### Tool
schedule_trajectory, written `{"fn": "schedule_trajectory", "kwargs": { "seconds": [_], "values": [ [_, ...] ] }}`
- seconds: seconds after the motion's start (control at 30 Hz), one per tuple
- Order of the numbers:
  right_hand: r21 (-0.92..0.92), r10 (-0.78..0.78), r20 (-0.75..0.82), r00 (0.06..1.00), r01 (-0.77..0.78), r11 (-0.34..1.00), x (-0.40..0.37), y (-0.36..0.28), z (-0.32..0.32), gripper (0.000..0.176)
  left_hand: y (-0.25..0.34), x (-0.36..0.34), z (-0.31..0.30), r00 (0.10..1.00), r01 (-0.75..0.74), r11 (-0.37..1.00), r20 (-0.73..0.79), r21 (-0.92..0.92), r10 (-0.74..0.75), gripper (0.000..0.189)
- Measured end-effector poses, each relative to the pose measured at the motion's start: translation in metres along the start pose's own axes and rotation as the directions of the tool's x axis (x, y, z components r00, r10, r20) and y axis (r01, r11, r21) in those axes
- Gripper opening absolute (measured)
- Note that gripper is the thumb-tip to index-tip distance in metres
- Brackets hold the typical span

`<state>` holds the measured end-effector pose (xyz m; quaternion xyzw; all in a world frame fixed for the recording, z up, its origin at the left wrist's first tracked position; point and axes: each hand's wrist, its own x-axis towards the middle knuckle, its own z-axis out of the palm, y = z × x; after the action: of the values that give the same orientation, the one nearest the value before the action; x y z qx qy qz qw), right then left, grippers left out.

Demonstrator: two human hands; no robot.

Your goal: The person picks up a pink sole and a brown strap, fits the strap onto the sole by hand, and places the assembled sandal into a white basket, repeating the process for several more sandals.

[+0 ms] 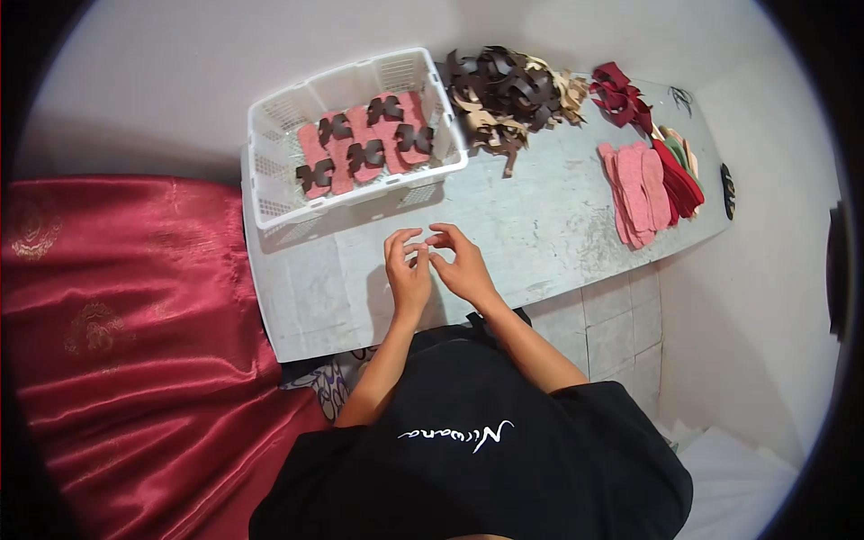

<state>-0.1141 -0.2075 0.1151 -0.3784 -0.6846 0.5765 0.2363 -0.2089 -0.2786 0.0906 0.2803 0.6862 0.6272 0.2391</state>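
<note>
My left hand (409, 272) is raised over the front of the table with its fingers curved and apart. Close beside it, my right hand (463, 266) bends its fingers inward, and the fingertips of both hands nearly meet. No object shows between them. Behind the hands stands a white plastic basket (360, 209). In it lie several pink sole-shaped pieces (358, 121), with dark brown cross-shaped straps (366, 155) on them like slippers.
A heap of dark brown and beige strap pieces (504, 85) lies at the table's back. Dark red straps (621, 97) sit farther right. Stacked pink soles (637, 191) lie beside red ones (681, 184). Shiny red cloth (135, 270) covers the left side; a wall (756, 180) bounds the right.
</note>
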Motion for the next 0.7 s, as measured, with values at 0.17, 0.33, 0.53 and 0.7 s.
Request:
{"fn": "schedule_trajectory", "kwargs": {
  "seconds": [0.17,0.33,0.53,0.7],
  "values": [
    [0.132,0.065,-0.153,0.986,-0.045,0.99,-0.02,0.035,-0.084,0.038,0.016,-0.01,0.086,0.977,-0.015,0.999,0.213,-0.034,0.022,0.024],
    [0.231,0.063,-0.273,0.96,0.002,0.973,-0.03,0.067,-0.178,0.038,0.018,-0.022,0.187,0.937,-0.011,0.999,0.349,-0.034,0.022,0.024],
    [0.174,0.096,-0.318,0.943,-0.042,0.984,-0.036,0.104,-0.309,0.034,0.019,-0.036,0.32,0.874,-0.127,0.992,0.476,0.024,0.101,0.024],
    [0.194,0.192,-0.288,0.938,-0.139,0.971,-0.037,0.14,-0.41,0.033,0.012,-0.034,0.424,0.761,0.008,0.993,0.643,0.117,-0.082,0.025]
  ]
}}
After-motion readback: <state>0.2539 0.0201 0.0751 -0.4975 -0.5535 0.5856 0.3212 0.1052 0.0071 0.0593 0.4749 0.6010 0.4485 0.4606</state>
